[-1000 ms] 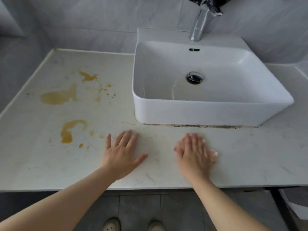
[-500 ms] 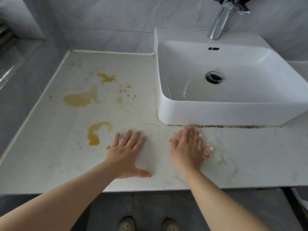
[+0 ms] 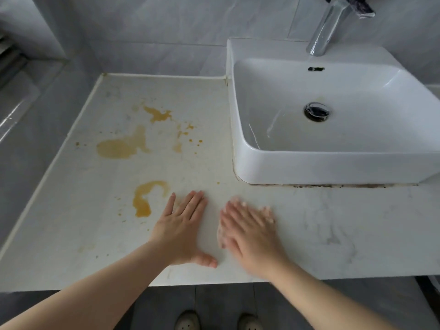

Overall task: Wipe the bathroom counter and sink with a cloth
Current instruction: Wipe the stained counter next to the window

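The white marble counter (image 3: 78,234) carries yellow-brown stains, one curl (image 3: 142,198) just left of my left hand and a larger patch (image 3: 119,147) farther back. My left hand (image 3: 183,229) lies flat on the counter with fingers spread, holding nothing. Close to its right, my right hand (image 3: 247,232) is blurred with motion and pressed flat on a small pale cloth (image 3: 269,217); only bits of the cloth show past the fingers. The white vessel sink (image 3: 309,167) stands at the back right, beyond both hands.
A chrome faucet (image 3: 326,29) rises behind the sink, and a metal drain (image 3: 317,111) sits in its basin. Dark grime (image 3: 333,185) lines the sink's front base. Grey tiled walls bound the counter at the back and left. My shoes (image 3: 188,321) show below the front edge.
My right hand has slid left along the counter's front with the cloth, ending close beside my left hand. The left hand has stayed planted. The view has turned leftward.
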### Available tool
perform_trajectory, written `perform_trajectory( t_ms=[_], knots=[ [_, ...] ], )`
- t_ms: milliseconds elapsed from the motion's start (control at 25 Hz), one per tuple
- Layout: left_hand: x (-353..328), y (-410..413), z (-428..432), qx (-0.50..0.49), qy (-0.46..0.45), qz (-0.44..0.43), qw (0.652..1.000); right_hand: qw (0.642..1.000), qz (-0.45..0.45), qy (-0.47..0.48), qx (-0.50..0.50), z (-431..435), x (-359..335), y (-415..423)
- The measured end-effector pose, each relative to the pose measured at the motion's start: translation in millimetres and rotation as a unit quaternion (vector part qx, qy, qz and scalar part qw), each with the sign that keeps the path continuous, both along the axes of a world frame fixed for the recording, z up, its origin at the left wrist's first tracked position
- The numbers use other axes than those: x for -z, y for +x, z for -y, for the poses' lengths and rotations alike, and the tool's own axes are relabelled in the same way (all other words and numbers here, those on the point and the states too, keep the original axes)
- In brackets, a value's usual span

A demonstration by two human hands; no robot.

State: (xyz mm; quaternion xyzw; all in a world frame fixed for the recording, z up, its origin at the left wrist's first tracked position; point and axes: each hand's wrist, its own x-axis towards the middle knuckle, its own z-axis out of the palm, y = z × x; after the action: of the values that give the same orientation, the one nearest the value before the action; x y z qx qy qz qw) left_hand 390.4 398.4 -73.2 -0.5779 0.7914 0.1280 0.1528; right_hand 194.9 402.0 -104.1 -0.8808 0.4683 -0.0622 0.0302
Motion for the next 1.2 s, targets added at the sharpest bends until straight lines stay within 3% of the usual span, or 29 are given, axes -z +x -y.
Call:
perform_trajectory(
  t_ms=[80, 240, 360, 440, 560, 640, 800, 840, 960, 1040, 1200],
  knots=[
    [0.0, 0.0, 1.2, -0.003, -0.008, 0.001, 1.0, 0.999, -0.018, -0.001, -0.028, 1.0, -0.8, -8.0],
    [-1.9, -3.0, 1.3, -0.01, -0.015, 0.0, 1.0, 0.991, 0.013, -0.015, 0.132, 42.9, -5.0, 19.6],
    [0.8, -0.3, -1.1, -0.006, -0.03, -0.011, 0.999, 0.999, -0.003, 0.01, 0.044, -22.0, -3.2, 17.1],
    [5.5, 3.6, -6.4, -0.014, -0.088, -0.044, 0.995, 0.998, -0.036, 0.013, 0.041, -29.4, -4.7, -11.7],
    [8.5, 9.6, -29.0, -0.044, -0.123, -0.075, 0.989, 0.961, -0.009, 0.004, 0.278, -2.7, -5.4, -21.4],
    [11.7, 18.8, -46.6, -0.072, -0.16, -0.123, 0.977, 0.946, 0.011, -0.02, 0.324, -22.3, 3.4, 14.9],
    [14.9, 76.4, -73.3, -0.182, -0.262, -0.132, 0.939, 0.995, -0.035, 0.001, 0.093, -67.8, 5.2, 51.6],
    [13.2, 95.9, -78.2, -0.215, -0.266, -0.12, 0.932, 0.993, -0.049, -0.007, 0.109, -57.0, 5.0, 42.8],
    [14.8, 149.1, -91.7, -0.323, -0.245, -0.072, 0.911, 0.951, -0.025, -0.033, 0.308, -45.9, 7.3, 28.6],
    [19.4, 171.6, -102.4, -0.386, -0.23, -0.045, 0.892, 0.951, -0.007, -0.043, 0.307, -65.3, 8.6, 68.9],
    [28.1, 185.4, -115.2, -0.431, -0.187, -0.038, 0.882, 0.998, -0.006, -0.021, 0.067, -85.2, 5.4, 154.2]
  ],
)
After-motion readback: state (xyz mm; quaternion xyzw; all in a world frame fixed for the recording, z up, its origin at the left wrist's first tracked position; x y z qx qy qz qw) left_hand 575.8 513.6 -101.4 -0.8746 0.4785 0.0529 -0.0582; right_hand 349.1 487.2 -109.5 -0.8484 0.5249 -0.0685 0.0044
